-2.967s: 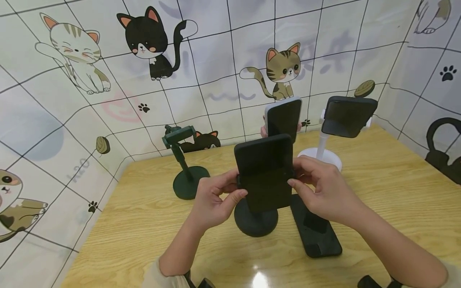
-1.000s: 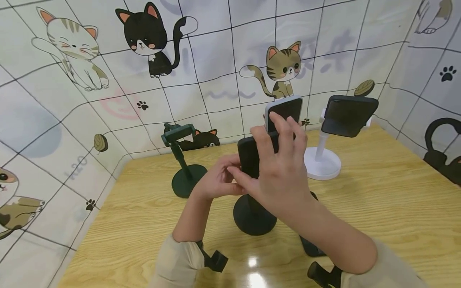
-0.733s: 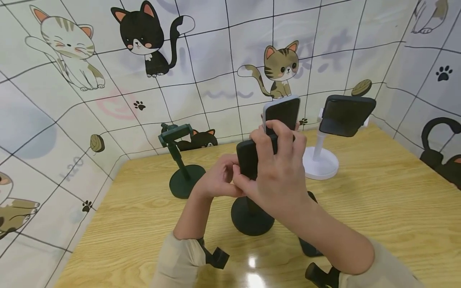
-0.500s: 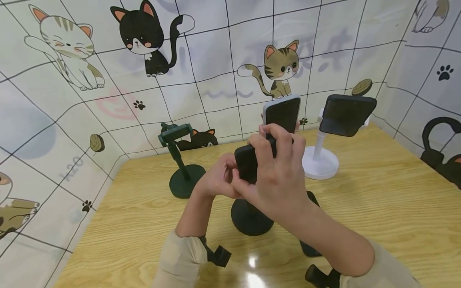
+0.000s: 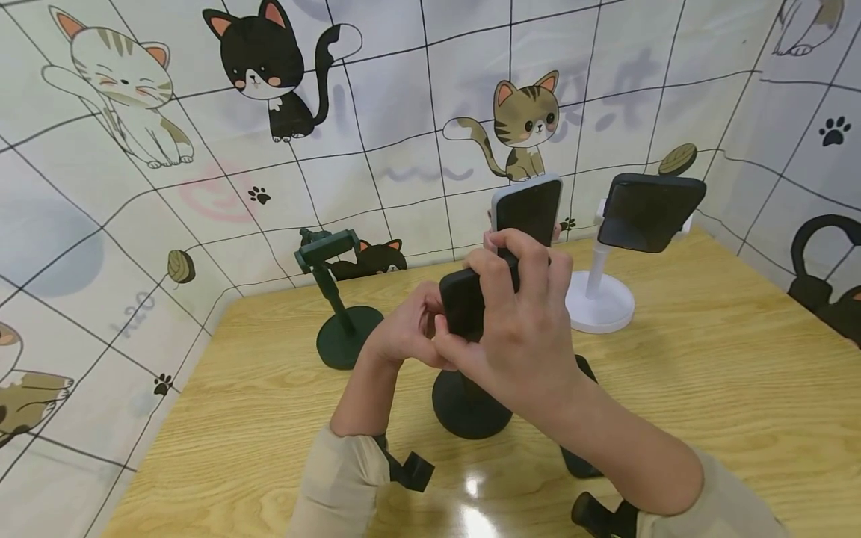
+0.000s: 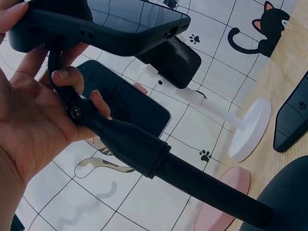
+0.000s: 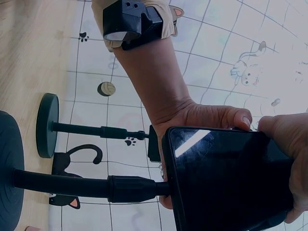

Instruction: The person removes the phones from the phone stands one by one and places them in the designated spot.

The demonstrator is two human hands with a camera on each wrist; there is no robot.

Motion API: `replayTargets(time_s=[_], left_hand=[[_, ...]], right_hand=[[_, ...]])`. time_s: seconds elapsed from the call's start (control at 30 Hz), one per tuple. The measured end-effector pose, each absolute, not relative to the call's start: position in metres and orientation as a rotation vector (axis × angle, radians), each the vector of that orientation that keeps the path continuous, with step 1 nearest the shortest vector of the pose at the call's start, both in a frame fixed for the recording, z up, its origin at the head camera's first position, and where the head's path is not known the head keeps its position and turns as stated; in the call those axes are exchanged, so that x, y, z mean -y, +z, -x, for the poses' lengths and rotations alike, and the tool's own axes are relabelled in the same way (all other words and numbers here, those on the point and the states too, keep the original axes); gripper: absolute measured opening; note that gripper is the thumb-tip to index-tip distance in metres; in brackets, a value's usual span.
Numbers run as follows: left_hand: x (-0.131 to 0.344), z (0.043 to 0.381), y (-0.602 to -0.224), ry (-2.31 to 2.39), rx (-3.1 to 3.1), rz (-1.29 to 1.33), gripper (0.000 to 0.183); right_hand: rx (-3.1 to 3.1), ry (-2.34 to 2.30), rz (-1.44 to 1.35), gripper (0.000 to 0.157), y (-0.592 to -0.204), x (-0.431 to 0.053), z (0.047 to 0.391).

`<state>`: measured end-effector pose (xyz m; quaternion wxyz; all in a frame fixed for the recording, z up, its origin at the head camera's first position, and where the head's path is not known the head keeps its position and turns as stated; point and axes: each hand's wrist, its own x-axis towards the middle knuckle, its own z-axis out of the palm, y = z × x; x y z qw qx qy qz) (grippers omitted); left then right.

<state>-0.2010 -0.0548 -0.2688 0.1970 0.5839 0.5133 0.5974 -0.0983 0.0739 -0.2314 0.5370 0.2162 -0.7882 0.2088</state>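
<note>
A black phone (image 5: 462, 302) sits on a black phone stand (image 5: 471, 409), its screen toward the head camera. My right hand (image 5: 528, 332) spreads over the phone's front, fingers bent over its top edge and thumb at its left side, gripping it. Behind the phone, my left hand (image 5: 406, 329) curls round the stand's holder. The left wrist view shows its fingers around the curved arm above the stand's pole (image 6: 202, 185). In the right wrist view the phone's screen (image 7: 231, 178) faces the camera, with the left thumb along its edge. The right hand hides much of the phone in the head view.
Another black phone (image 5: 580, 457) lies on the wooden table (image 5: 269, 418), partly under the right forearm. A dark green stand (image 5: 346, 336) holds no phone. Farther back are a light blue-edged phone (image 5: 531, 208) on a pink-based stand (image 6: 228, 197) and a white stand (image 5: 601, 305) bearing a phone.
Three seconds ago both hands pinched the phone's sides. Since then the right hand has crossed over its front and the left has gone behind. Over the last second, the phone's top has tipped slightly lower.
</note>
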Motion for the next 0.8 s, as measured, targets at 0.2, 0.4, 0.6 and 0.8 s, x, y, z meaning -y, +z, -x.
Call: replayTargets(time_s=[0.2,0.4,0.6,0.8], left_hand=[[0.054,0.204,-0.27,1.659,-1.388,-1.615,0.017],[0.053,0.208,-0.27,1.64,-1.347,-1.623,0.015],[0.051,0.21,-0.269,1.619,-1.346,-1.643,0.014],[0.049,0.213,-0.269,1.618,-1.307,-1.669,0.013]], right_hand=[[1.885,0.545,-0.528,0.056,-0.231,-0.075,0.098],[1.883,0.599,-0.568,0.055,-0.231,-0.075,0.099],[1.876,0.638,-0.59,0.055,-0.232,-0.077,0.1],[1.883,0.659,-0.607,0.054,-0.232,-0.079,0.099]])
